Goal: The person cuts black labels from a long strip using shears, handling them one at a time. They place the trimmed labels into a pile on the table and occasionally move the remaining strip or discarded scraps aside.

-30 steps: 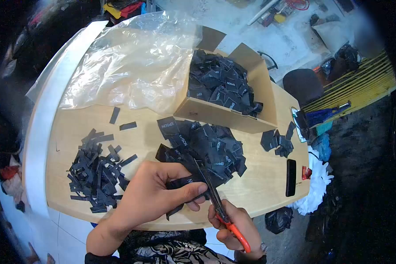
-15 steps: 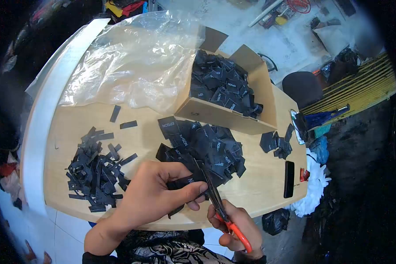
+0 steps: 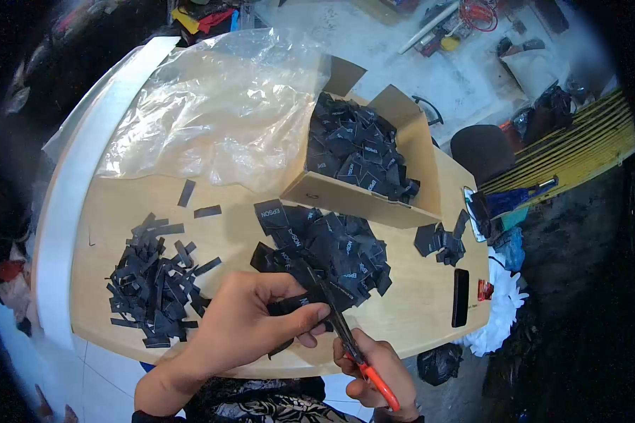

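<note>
My left hand [image 3: 243,328] pinches a black printed label [image 3: 288,304] between thumb and fingers, above the near edge of the table. In my right hand [image 3: 384,370] are scissors [image 3: 379,386] with red handles, their dark blades pointing up and left, right beside the label at my left fingertips. Just beyond both hands lies a heap of black labels [image 3: 353,247], some reading "EPSON". To the left of my left hand is a pile of narrow black strips [image 3: 155,289].
An open cardboard box [image 3: 360,201] full of black labels stands behind the heap. Clear plastic sheeting [image 3: 204,113] covers the table's far left. At the right are a small group of black pieces [image 3: 441,243], a black phone [image 3: 461,297] and a red wrapper [image 3: 485,290].
The view has shifted slightly, so the table things sit a little lower in the picture. Both hands keep nearly the same pose, with the scissors still at the label.
</note>
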Available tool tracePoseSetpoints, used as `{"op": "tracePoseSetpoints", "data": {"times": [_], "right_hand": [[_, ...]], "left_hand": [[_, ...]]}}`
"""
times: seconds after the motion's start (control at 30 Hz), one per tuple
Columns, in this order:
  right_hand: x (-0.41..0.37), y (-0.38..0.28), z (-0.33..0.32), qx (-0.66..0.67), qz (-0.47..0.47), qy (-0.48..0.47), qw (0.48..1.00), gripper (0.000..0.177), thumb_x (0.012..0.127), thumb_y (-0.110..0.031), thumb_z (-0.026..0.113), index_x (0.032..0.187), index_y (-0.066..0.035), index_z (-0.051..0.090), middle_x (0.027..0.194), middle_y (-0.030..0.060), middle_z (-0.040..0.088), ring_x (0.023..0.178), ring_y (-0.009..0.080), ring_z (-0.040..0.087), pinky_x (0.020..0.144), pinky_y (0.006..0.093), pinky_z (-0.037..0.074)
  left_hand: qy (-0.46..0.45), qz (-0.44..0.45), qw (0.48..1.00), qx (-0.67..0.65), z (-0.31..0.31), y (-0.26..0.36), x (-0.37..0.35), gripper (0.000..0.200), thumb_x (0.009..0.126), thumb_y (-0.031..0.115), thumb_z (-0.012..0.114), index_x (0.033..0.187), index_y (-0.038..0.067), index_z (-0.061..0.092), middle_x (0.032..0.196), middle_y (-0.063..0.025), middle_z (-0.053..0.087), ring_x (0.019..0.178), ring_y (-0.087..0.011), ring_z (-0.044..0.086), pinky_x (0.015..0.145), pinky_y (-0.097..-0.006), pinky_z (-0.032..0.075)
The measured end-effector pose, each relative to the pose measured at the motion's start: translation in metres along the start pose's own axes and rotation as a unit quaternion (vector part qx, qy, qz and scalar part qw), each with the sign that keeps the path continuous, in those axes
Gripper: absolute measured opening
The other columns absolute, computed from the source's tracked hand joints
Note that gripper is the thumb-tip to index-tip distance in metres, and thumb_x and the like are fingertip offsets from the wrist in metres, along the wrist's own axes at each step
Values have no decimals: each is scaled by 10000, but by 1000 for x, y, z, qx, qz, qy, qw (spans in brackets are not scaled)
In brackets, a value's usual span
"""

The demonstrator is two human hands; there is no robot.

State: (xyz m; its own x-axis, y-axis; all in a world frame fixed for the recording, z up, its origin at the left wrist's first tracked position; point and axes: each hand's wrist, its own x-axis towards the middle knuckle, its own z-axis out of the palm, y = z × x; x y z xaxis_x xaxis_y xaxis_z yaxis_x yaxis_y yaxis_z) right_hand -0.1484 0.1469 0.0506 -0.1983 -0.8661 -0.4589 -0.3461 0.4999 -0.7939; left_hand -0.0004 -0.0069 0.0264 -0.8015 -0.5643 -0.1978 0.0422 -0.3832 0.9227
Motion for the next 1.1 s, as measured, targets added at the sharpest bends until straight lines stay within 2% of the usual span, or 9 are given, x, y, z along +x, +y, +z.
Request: {"op": "tracePoseSetpoints", "data": {"times": [0.13, 0.2, 0.23, 0.3, 0.57, 0.7, 0.83, 1.07, 1.1], "right_hand": [[-2, 3, 0, 54, 51, -8, 997, 797, 587, -772, 603, 865, -35, 487, 664, 2, 427, 568, 87, 395, 490, 234, 339], [-3, -1, 1, -13, 40, 6, 999, 801, 597, -794, 564, 847, -37, 492, 656, 5, 436, 560, 81, 410, 484, 225, 341], [-3, 0, 1, -13, 41, 7, 999, 801, 597, -794, 564, 847, -37, 492, 656, 5, 436, 560, 81, 410, 484, 225, 341], [-3, 6, 2, -3, -15, 24, 1000, 806, 620, -807, 524, 839, -33, 498, 615, 10, 452, 532, 92, 442, 479, 232, 357], [-5, 1, 1, -53, -10, 37, 998, 820, 619, -838, 472, 785, -37, 512, 545, 19, 472, 487, 113, 482, 472, 253, 376], [-5, 4, 1, -40, -12, 45, 998, 773, 627, -792, 541, 768, -33, 520, 543, 19, 479, 488, 113, 482, 473, 252, 377], [-6, 10, 1, -44, -11, 52, 998, 714, 630, -723, 625, 759, -28, 523, 554, 18, 490, 502, 108, 479, 480, 251, 378], [-8, 18, 1, -37, -11, 60, 997, 692, 637, -700, 642, 751, -28, 526, 566, 12, 494, 522, 88, 470, 483, 236, 371], [-7, 20, -2, -56, -34, 37, 997, 564, 672, -543, 701, 829, -27, 535, 554, 32, 493, 486, 127, 472, 480, 255, 384]], "left_hand": [[2, -22, 1000, 4, 1, 2, -1, 113, 799, 33, 665, 774, -74, 635, 717, -109, 661, 623, -134, 646, 560, -222, 515], [-5, -20, 1000, -4, 2, 2, 0, 115, 799, 29, 664, 782, -80, 634, 714, -117, 661, 625, -134, 645, 566, -228, 519], [-6, -20, 1000, -5, 2, 2, 0, 115, 799, 29, 664, 782, -80, 634, 714, -117, 661, 625, -134, 645, 566, -228, 519], [-15, -13, 1000, -15, 2, 0, 1, 111, 800, 28, 664, 786, -79, 634, 711, -121, 661, 620, -137, 645, 570, -231, 524], [-22, -66, 997, -28, 1, 4, 0, 112, 797, 41, 671, 762, -59, 634, 703, -117, 662, 608, -142, 645, 553, -227, 518], [-35, -59, 996, -59, 1, 7, 0, 124, 793, 57, 680, 755, -52, 636, 700, -110, 666, 596, -136, 644, 533, -215, 507], [-35, -64, 997, -34, 0, 9, 0, 124, 790, 58, 683, 750, -50, 637, 696, -111, 667, 590, -136, 643, 527, -214, 503], [-33, -73, 996, -47, 1, 5, -1, 123, 779, 52, 693, 725, -43, 636, 683, -111, 663, 579, -138, 639, 529, -223, 508], [-29, -69, 996, -52, 0, 6, 1, 122, 778, 49, 692, 720, -42, 636, 680, -112, 662, 577, -139, 638, 530, -224, 508]]}}
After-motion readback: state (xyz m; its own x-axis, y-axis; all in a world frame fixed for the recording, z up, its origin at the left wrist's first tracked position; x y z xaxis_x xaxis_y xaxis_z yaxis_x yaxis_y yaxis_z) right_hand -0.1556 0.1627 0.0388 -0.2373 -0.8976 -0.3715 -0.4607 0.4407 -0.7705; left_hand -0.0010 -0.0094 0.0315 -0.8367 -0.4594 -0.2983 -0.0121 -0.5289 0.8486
